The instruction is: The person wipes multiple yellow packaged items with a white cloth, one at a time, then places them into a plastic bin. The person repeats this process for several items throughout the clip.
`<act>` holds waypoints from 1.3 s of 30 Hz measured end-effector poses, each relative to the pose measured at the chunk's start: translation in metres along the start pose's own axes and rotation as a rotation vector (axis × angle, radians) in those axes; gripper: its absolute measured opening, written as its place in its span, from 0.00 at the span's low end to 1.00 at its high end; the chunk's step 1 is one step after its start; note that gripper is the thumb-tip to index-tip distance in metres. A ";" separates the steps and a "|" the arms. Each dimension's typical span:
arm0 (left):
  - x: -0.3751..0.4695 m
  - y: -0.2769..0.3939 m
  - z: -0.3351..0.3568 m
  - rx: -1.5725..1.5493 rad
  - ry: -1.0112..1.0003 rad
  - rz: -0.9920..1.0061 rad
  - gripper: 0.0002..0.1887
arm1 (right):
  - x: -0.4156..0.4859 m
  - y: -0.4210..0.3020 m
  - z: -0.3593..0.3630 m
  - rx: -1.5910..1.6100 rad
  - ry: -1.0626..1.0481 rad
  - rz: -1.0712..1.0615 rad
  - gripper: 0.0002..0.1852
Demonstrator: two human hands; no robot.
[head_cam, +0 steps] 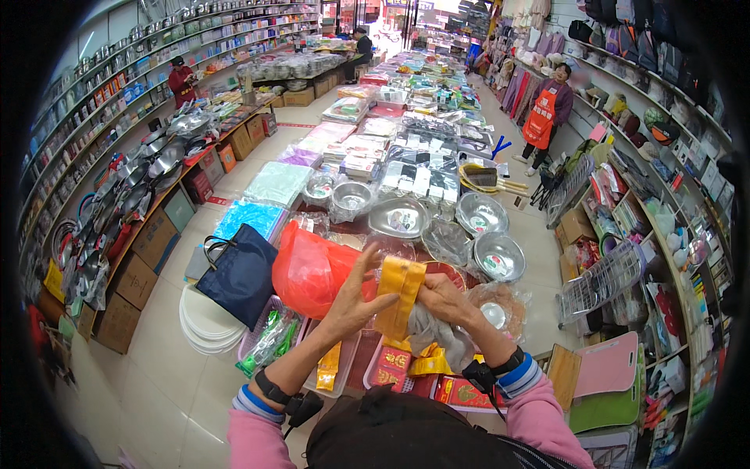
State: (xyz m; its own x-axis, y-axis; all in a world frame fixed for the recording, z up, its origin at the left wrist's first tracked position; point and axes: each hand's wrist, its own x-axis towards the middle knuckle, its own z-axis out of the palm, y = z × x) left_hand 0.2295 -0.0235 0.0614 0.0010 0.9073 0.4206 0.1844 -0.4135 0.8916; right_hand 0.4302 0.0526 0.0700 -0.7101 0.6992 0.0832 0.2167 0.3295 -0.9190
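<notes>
My right hand (442, 296) pinches the right edge of a folded golden-yellow strip (401, 293), which looks like shiny fabric or film. A grey cloth (436, 334) hangs just below that hand; whether the fingers hold it too I cannot tell. On the other side, my left hand (363, 287) has its fingers spread, and the thumb tip meets or overlaps the strip's left edge. Below, another yellow strip (328, 366) lies in a clear plastic tray (345, 352). Crumpled yellow pieces (432, 360) lie beside red packets (391, 360) with gold print in a basket.
A red plastic bag (310, 269) and a navy tote bag (240, 272) stand left of my hands. Wrapped steel basins (498, 255) sit ahead on the long goods table. Cutting boards (603, 366) and a wire cart (603, 281) flank the right. A person in an orange apron (540, 117) stands beyond.
</notes>
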 end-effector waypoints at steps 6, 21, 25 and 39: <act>0.011 0.001 0.009 -0.391 -0.239 -0.285 0.18 | -0.010 0.005 0.001 -0.002 -0.110 -0.017 0.16; 0.014 0.057 0.010 -0.433 -0.039 -0.200 0.10 | -0.087 0.071 -0.013 0.074 -0.109 0.421 0.13; 0.019 0.060 0.016 -0.321 -0.092 -0.176 0.11 | -0.095 0.069 -0.013 0.176 0.057 0.314 0.09; 0.018 0.051 0.052 -0.340 -0.123 -0.155 0.15 | -0.057 0.002 0.011 0.036 -0.155 0.045 0.24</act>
State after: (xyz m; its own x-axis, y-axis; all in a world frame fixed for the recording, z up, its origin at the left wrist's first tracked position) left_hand 0.2904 -0.0242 0.1056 0.1201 0.9549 0.2715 -0.1441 -0.2538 0.9564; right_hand 0.4643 0.0063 0.0594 -0.7955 0.6057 -0.0167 0.2291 0.2752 -0.9337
